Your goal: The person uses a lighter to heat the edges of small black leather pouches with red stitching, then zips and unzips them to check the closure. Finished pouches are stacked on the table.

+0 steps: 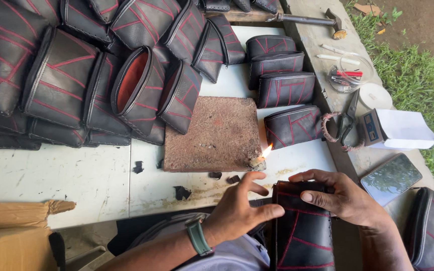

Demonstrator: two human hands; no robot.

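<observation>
Black rubber pouch with red stitching (302, 226), long axis near–far, grasped by right hand (340, 198) fingers; left hand (237, 211) touches its left edge, fingers released, nearer the small lit candle stub (258, 161).

Your black pouch (302, 231) with red stitched lines stands upright at the table's near edge, top end toward the flame.

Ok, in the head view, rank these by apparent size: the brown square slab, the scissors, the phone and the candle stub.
1. Brown square slab, clearly largest.
2. Phone and scissors look similar; the phone lies nearer the camera, so I leave them unranked.
3. Candle stub, smallest.
</observation>
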